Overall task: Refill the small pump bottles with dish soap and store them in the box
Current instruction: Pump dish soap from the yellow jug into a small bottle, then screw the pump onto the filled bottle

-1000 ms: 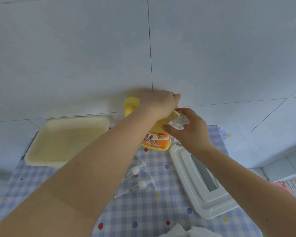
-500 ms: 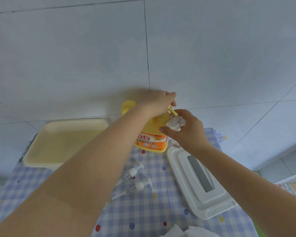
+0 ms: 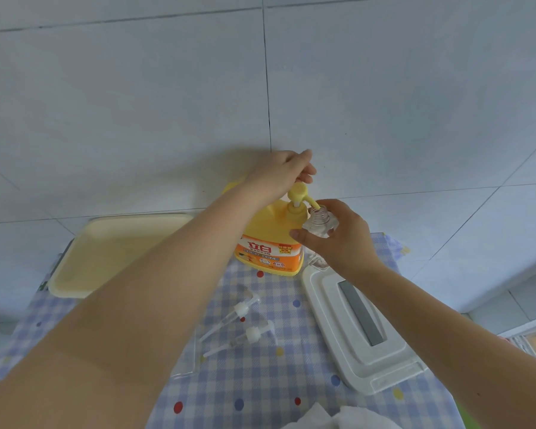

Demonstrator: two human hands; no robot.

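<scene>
We are in the filling step. Our right hand (image 3: 341, 239) grips a small clear pump bottle (image 3: 318, 223) with its pump removed, thumb and fingers wrapped round its body, holding its open threaded neck right under the spout of the big yellow dish soap jug (image 3: 271, 239). The spout tip sits at the mouth of the little bottle, touching or just inside it; we cannot tell which. Our left hand (image 3: 280, 174) hovers over the jug's pump head (image 3: 298, 193), fingers curled loosely above it. Whether they press the head or only rest near it is hard to tell, and they do not seem to clasp anything.

Nearer to us than the right hand, just under its wrist, lies the white box lid (image 3: 358, 329) on the checked cloth. Below the left forearm lie two loose pump tops (image 3: 245, 323) with their long dip tubes, waiting to be screwed back on. To the left of the left arm sits the cream tray (image 3: 72, 280).

We judge that the next move calls for a firm, straight push down on the pump head while the right hand keeps the bottle mouth steady under the spout, so the soap lands inside and not over our fingers. After enough strokes we take a pump top and screw it on.
</scene>
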